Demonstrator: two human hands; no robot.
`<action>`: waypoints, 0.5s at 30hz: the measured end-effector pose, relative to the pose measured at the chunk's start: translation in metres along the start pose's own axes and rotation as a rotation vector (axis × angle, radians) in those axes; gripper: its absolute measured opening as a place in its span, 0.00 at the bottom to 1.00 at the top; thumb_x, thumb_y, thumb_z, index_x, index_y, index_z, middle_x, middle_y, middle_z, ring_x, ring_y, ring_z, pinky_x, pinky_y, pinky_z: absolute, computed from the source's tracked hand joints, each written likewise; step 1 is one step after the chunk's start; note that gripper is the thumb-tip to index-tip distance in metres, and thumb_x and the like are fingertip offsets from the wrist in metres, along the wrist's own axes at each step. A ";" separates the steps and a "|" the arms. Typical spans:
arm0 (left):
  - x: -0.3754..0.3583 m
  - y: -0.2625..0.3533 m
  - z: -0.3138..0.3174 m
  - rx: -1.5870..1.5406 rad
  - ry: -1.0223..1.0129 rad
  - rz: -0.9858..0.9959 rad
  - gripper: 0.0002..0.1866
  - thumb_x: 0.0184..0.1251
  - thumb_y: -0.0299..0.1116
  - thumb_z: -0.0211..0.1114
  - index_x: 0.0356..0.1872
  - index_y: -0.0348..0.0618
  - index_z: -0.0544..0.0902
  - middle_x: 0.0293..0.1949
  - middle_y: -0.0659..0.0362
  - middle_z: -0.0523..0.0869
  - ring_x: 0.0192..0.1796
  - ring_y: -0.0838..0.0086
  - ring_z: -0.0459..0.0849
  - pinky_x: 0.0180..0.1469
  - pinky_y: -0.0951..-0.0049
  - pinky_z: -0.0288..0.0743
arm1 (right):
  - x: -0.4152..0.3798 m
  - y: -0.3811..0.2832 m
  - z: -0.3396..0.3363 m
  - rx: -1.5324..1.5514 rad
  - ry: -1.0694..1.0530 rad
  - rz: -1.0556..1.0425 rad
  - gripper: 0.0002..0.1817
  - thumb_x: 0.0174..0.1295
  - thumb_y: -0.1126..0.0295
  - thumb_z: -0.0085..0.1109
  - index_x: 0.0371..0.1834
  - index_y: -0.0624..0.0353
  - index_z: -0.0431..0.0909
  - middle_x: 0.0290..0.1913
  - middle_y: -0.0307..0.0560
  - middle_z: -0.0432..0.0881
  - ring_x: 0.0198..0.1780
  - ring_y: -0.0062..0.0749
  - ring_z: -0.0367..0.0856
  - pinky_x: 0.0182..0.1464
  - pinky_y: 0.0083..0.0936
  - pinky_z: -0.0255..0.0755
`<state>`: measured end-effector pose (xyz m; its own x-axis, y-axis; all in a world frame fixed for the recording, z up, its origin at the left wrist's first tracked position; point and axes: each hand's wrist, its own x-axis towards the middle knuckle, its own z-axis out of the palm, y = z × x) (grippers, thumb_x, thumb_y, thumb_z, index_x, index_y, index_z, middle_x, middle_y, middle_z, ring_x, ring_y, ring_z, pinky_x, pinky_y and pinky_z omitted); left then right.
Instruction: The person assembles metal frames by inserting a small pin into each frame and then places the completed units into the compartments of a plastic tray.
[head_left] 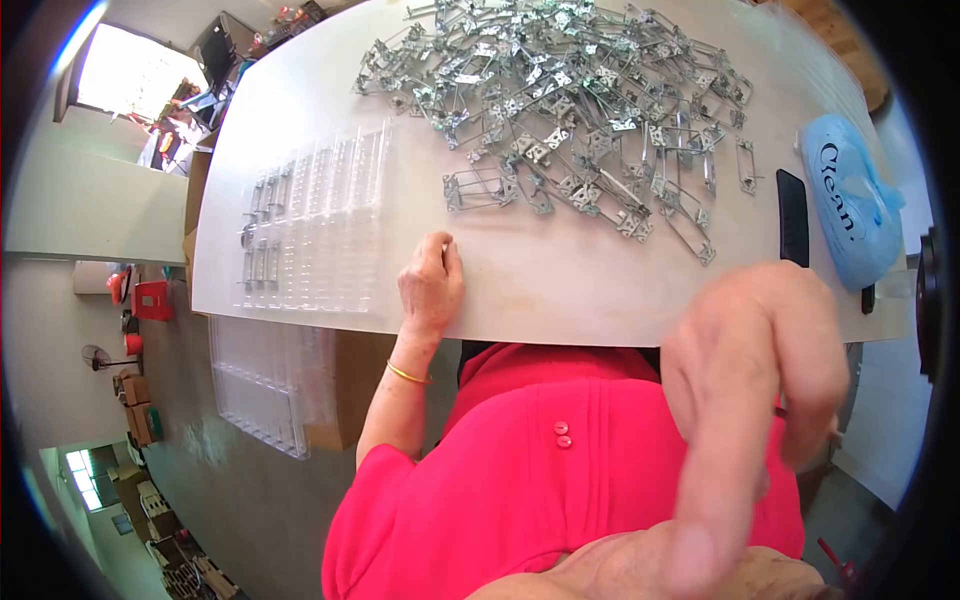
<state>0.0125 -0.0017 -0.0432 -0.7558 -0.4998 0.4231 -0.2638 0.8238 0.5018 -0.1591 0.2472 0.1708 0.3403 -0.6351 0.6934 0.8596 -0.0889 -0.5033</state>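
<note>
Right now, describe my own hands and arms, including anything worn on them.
Your left hand and right hand wear no gloves. A thin, plain yellow bangle circles the left wrist. The left sleeve is short, loose and bright pinkish red, leaving the forearm uncovered. Whether anything is on the right wrist, I cannot tell.

Your left hand (pixel 432 285) rests loosely curled on the white surface (pixel 570 300), between the clear tray (pixel 335 225) and the tangled pile of metal brackets (pixel 570 110). Two rows of metal parts (pixel 265 195) lie in the tray's left part. Your right hand (pixel 755 370) is raised close to the camera, blurred, a finger extended. Beyond it, a dark, flat object (pixel 793 215) lies beside the blue packet (pixel 850 200) marked "Clean."
</note>
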 end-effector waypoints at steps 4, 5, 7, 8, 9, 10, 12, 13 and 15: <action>0.031 0.003 0.005 0.036 -0.011 0.077 0.12 0.68 0.26 0.64 0.51 0.39 0.79 0.47 0.47 0.85 0.42 0.48 0.87 0.41 0.54 0.81 | -0.014 -0.003 0.005 -0.040 -0.077 -0.193 0.04 0.65 0.84 0.58 0.34 0.78 0.78 0.59 0.81 0.76 0.34 0.51 0.85 0.34 0.40 0.81; 0.038 0.006 0.007 0.042 -0.009 0.061 0.12 0.68 0.26 0.64 0.51 0.39 0.79 0.47 0.47 0.85 0.42 0.48 0.87 0.41 0.54 0.81 | -0.012 -0.004 0.002 -0.052 -0.099 -0.238 0.04 0.65 0.85 0.57 0.35 0.79 0.78 0.59 0.80 0.76 0.34 0.52 0.85 0.34 0.40 0.80; 0.049 0.013 0.011 0.042 -0.010 0.107 0.18 0.68 0.28 0.65 0.58 0.38 0.77 0.56 0.46 0.83 0.48 0.47 0.86 0.46 0.55 0.82 | 0.002 -0.004 -0.007 -0.005 -0.194 -0.270 0.04 0.65 0.86 0.54 0.35 0.79 0.77 0.58 0.78 0.77 0.36 0.54 0.84 0.35 0.41 0.80; 0.051 0.014 0.012 0.053 -0.012 0.092 0.18 0.68 0.28 0.65 0.58 0.38 0.77 0.56 0.46 0.83 0.48 0.47 0.86 0.46 0.55 0.82 | 0.008 -0.003 -0.012 0.032 -0.290 -0.311 0.04 0.65 0.86 0.51 0.36 0.79 0.76 0.57 0.76 0.78 0.39 0.57 0.83 0.36 0.42 0.79; 0.054 0.015 0.015 0.053 -0.045 0.107 0.20 0.68 0.30 0.65 0.59 0.38 0.77 0.57 0.46 0.82 0.49 0.48 0.86 0.47 0.56 0.82 | 0.010 -0.004 -0.013 0.046 -0.294 -0.311 0.04 0.65 0.86 0.51 0.36 0.79 0.76 0.57 0.76 0.78 0.39 0.57 0.83 0.36 0.42 0.79; 0.057 0.014 0.017 0.047 -0.077 0.126 0.22 0.68 0.31 0.66 0.61 0.38 0.77 0.59 0.46 0.82 0.50 0.48 0.86 0.49 0.56 0.82 | 0.011 -0.008 -0.012 0.039 -0.387 -0.231 0.05 0.66 0.86 0.50 0.35 0.79 0.76 0.58 0.77 0.77 0.39 0.57 0.83 0.36 0.41 0.79; 0.059 0.008 0.021 0.040 -0.122 0.127 0.23 0.68 0.32 0.66 0.62 0.39 0.76 0.60 0.45 0.81 0.51 0.48 0.86 0.51 0.55 0.81 | 0.008 -0.011 -0.013 0.030 -0.475 -0.144 0.05 0.67 0.85 0.50 0.35 0.78 0.75 0.59 0.78 0.77 0.39 0.57 0.83 0.36 0.40 0.79; 0.059 0.006 0.022 0.034 -0.171 0.135 0.24 0.69 0.33 0.65 0.64 0.40 0.75 0.62 0.44 0.81 0.53 0.48 0.86 0.52 0.55 0.81 | 0.004 -0.010 -0.016 -0.016 -0.430 -0.101 0.06 0.68 0.84 0.50 0.35 0.77 0.75 0.59 0.78 0.77 0.39 0.55 0.83 0.36 0.38 0.79; 0.061 0.011 0.014 0.022 -0.208 0.116 0.24 0.68 0.33 0.66 0.64 0.40 0.75 0.62 0.45 0.81 0.52 0.48 0.86 0.52 0.55 0.81 | -0.008 -0.015 -0.022 -0.221 -0.264 -0.024 0.08 0.70 0.78 0.54 0.33 0.71 0.78 0.41 0.65 0.85 0.39 0.43 0.87 0.42 0.33 0.83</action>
<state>-0.0444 -0.0193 -0.0223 -0.8885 -0.3375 0.3109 -0.1795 0.8792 0.4414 -0.1831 0.2369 0.1612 0.4326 -0.4125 0.8017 0.7752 -0.2840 -0.5644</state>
